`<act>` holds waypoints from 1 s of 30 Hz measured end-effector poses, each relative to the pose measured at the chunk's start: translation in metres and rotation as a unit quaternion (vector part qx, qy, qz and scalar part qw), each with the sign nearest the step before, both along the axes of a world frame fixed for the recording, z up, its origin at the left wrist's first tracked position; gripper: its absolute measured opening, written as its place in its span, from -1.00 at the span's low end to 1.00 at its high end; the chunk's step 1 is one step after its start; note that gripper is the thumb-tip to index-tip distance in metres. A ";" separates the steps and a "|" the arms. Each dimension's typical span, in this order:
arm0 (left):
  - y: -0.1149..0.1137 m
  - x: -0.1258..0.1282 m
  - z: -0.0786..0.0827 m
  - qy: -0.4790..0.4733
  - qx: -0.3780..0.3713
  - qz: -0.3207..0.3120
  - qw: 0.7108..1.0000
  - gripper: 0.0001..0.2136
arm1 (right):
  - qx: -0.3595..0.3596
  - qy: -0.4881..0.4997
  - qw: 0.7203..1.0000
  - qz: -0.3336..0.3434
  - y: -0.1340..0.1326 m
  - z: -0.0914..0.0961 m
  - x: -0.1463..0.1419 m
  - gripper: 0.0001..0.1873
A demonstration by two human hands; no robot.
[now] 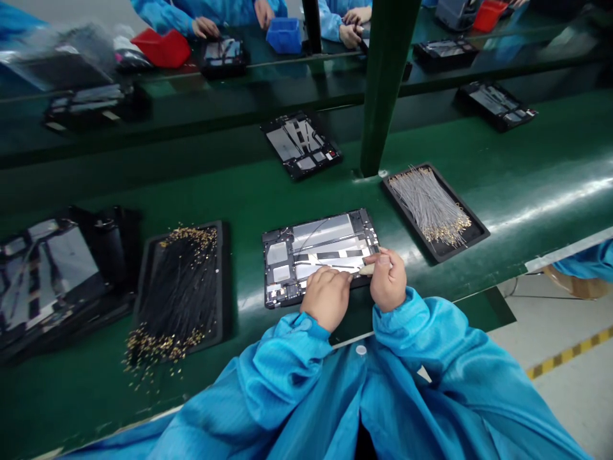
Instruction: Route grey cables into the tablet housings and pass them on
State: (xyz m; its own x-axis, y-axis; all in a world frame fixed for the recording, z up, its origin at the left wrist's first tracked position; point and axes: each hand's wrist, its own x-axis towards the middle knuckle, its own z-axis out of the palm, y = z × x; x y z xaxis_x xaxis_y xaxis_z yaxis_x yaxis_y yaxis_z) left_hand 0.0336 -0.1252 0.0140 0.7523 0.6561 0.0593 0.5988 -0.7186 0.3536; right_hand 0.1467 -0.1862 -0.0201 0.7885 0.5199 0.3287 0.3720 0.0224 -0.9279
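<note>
An opened tablet point(330, 236) lies flat on the green bench in front of me, its inside facing up with grey battery plates, black cables and small boards. My left hand point(327, 295) rests over its near edge, fingers bent and close together on the inner parts; the thumb is hidden. At the tablet's near right corner, my right hand point(389, 281) is closed around a pale, pointed stick tool point(367, 270). The tool's tip is by my left fingertips, at the board edge. What lies right under the fingertips is too small to make out.
Left stands a tray point(221, 281) of black cables point(179, 281) with gold ends, some spilling over its near rim. A tray point(438, 257) of grey cables point(426, 201) is right. More opened tablets point(301, 144) lie around. A green post point(385, 89) rises behind; co-workers' hands point(205, 27) are across.
</note>
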 end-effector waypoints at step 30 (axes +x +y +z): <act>0.001 0.002 0.008 0.036 -0.013 -0.005 0.999 -0.80 | -0.035 -0.022 0.999 0.031 -0.001 0.013 0.002 -0.81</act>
State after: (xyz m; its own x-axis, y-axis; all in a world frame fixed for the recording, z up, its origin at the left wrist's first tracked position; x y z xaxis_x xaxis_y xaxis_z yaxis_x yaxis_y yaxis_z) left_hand 0.0359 -0.1247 0.0219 0.7611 0.6485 -0.0122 0.6156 -0.7163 0.3285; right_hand 0.1488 -0.1868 -0.0069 0.7400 0.5902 0.3228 0.4117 -0.0179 -0.9112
